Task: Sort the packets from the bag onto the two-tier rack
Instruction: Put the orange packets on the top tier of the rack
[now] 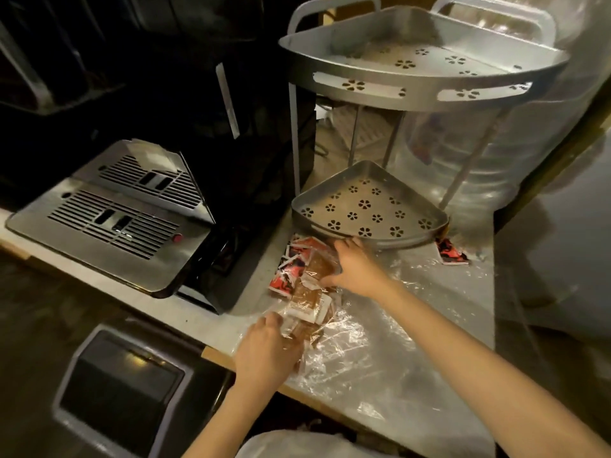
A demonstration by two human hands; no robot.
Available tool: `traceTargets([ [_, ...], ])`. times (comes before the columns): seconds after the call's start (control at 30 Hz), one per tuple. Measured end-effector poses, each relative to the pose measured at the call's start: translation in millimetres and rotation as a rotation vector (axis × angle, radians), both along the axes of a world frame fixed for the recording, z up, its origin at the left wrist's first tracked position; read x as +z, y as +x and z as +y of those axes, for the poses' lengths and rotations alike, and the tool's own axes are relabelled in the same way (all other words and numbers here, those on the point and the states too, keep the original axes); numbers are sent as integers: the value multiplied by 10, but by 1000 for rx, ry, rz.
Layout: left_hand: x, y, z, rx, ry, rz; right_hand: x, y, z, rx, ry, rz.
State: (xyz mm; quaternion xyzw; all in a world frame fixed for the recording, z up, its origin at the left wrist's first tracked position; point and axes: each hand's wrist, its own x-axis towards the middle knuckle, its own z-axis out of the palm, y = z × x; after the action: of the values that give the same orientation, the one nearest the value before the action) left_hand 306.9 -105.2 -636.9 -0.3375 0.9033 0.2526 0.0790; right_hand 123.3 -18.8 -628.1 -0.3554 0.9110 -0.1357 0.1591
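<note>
On counter: both hands' grip (269, 345) (355, 267) on packets (305, 285); two rack (370, 206) tiers bare.

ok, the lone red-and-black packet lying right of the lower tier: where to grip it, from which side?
Probably pinch the near right corner of the red-and-black packet from above. It lies flat on the grey counter, so a side approach has little to catch, and its far end sits close under the rim of the perforated metal lower tier. The right hand is nearest.

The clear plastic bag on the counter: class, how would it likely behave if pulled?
The clear plastic bag looks thin and crinkled, so probably floppy and light. Its glossy film likely slides easily, and the packets lying on it would probably shift.
</note>
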Motion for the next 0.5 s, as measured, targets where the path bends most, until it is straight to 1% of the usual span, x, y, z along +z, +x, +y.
traceTargets([
  [0.1,-27,-43,-14,-32,-5,-22,-41,-35,-18,-51,10,-103],
  [0.2,-32,-82,-14,-88,-9,-11,-49,-50,4,-164,-23,-256],
  [0.33,-52,-147,-41,-155,10,13,-20,-45,84,-184,-33,-347],
  [0.4,-41,-198,-76,-160,125,13,1,-73,150,-190,-42,-389],
  [0.5,68,-304,-176,-128,416,-18,97,-147,288,-199,-84,-481],
])
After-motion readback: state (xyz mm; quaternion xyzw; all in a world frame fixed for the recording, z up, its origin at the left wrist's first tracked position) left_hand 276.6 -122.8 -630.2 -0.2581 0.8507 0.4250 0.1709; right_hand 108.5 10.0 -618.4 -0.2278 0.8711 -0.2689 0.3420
